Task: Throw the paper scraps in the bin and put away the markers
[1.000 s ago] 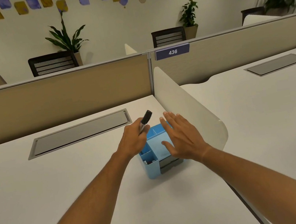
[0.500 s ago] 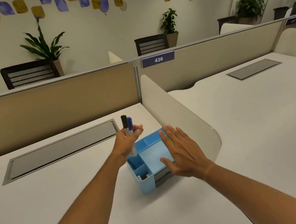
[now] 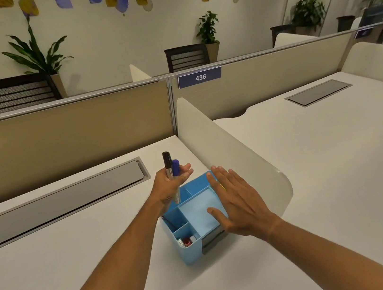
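Pinching two markers upright at centre frame, the left hand [image 3: 171, 186] clamps thumb and fingers [image 3: 185, 170] around the black marker [image 3: 167, 164] and blue marker [image 3: 176, 168], whose lower ends dip over the rear-left compartment of the blue organizer [image 3: 193, 248]. A clean drop probably wants both kept vertical over that slot before letting go. Just right of it, the right hand [image 3: 241, 204] lies flat, fingers spread (apparently steadying the organizer), on the white desk [image 3: 54, 264].

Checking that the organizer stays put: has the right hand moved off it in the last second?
No. The right hand lies flat on the blue organizer, beside the white divider, as before.
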`<state>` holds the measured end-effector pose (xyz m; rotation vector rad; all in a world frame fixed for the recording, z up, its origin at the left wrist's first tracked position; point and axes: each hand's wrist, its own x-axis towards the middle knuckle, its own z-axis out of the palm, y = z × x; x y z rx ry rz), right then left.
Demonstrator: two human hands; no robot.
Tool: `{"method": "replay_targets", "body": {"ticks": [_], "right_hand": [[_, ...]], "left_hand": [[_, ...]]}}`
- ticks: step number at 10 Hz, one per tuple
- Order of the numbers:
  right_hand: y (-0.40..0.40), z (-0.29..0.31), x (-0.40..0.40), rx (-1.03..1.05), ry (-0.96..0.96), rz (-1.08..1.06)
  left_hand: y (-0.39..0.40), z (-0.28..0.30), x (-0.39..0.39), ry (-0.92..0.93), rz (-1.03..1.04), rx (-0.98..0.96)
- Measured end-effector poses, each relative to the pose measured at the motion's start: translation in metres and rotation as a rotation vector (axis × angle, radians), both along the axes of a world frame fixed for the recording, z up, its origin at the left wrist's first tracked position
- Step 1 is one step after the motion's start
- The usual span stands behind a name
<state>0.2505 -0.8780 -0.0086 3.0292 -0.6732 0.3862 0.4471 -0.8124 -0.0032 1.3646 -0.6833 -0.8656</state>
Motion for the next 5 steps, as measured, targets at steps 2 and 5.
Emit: {"method": "replay_targets", "body": {"ticks": [2, 5], "right_hand": [[0.003, -0.001, 0.009, -0.01, 0.02, -0.002], [0.003, 0.001, 0.019, -0.023, 0.038, 0.023]], "left_hand": [[0.001, -0.003, 0.007, -0.122, -0.02, 0.026], [0.009, 0.004, 0.005, -0.297, -0.016, 0.14]]}}
